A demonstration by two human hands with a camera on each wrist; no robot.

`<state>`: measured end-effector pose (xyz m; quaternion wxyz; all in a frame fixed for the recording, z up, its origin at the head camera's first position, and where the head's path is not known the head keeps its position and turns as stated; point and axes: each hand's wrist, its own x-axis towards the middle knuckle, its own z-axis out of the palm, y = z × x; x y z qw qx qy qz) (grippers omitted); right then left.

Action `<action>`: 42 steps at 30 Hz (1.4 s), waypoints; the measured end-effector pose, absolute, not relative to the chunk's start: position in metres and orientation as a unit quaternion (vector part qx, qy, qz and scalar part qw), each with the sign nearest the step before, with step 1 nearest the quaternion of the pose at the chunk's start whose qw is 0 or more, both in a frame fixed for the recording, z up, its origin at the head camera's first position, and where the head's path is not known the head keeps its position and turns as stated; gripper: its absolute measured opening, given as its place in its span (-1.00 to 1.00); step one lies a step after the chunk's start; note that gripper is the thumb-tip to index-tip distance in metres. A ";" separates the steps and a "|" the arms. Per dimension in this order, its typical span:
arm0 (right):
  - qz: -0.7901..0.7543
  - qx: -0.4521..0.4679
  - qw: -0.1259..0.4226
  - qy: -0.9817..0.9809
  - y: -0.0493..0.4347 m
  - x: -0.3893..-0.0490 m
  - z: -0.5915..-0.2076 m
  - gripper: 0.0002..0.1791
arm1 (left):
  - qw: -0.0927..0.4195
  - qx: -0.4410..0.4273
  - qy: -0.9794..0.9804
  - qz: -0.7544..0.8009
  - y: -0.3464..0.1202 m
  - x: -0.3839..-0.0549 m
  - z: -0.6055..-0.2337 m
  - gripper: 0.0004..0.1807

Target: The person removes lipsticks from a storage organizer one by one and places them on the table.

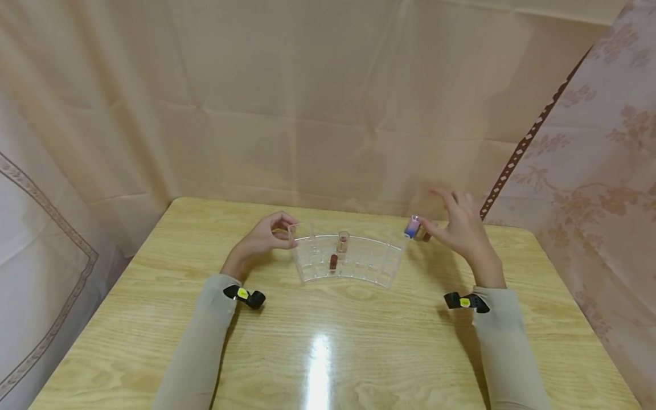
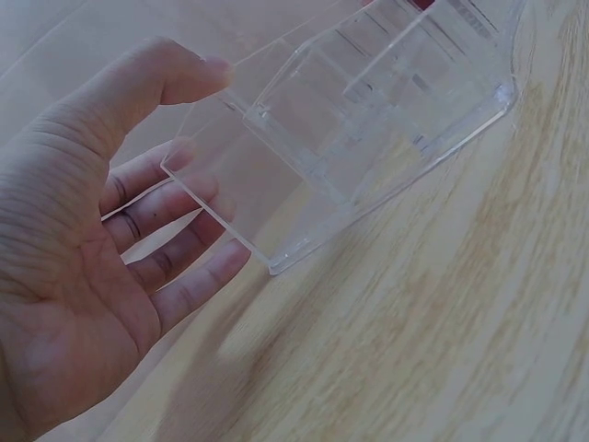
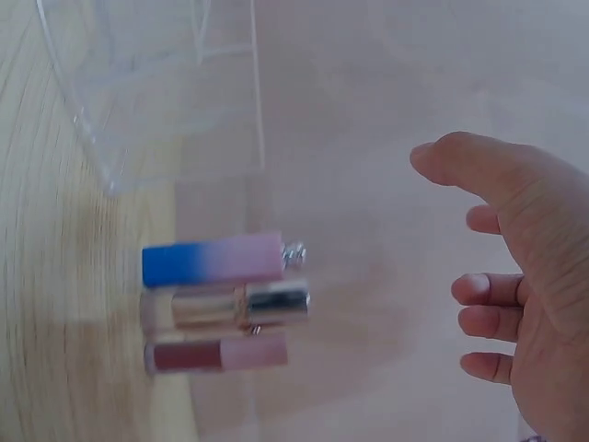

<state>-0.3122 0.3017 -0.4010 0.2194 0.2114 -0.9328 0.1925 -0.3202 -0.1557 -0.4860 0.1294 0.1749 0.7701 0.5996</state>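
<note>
A clear, curved, stepped acrylic organizer [image 1: 371,263] stands on the table. My left hand [image 1: 267,234] holds its left end, thumb on the front side and fingers behind the clear side panel [image 2: 248,170]. Inside the organizer are a dark red tube [image 1: 333,262] and, behind it, a pale clear-looking tube [image 1: 343,244]. Off its right end stands a blue-to-pink lipstick tube [image 3: 212,261], beside a clear tube with a silver part [image 3: 207,309] and a dark red lip gloss [image 3: 189,357] with a pink section. My right hand [image 3: 543,267] is spread near these three, apart from them in the right wrist view.
The wood-grain table [image 1: 369,353] extends toward me, with a bright light reflection at its front. A beige curtain [image 1: 246,142] hangs right behind its back edge. Patterned cloth [image 1: 605,188] hangs on the right and white cloth [image 1: 41,239] on the left.
</note>
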 end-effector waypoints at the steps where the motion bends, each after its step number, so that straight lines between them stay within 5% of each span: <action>1: 0.194 0.213 0.218 -0.932 0.299 -0.311 -0.399 -0.21 | 0.130 0.174 0.769 0.601 -0.155 -0.320 -0.485 -0.40; 17: 0.223 0.324 0.239 -0.888 0.249 -0.288 -0.388 -0.23 | 0.132 0.173 0.768 0.602 -0.156 -0.318 -0.484 -0.39; 42: 0.228 0.427 0.174 -0.858 0.174 -0.275 -0.403 -0.42 | 0.115 0.183 0.764 0.608 -0.156 -0.320 -0.483 -0.41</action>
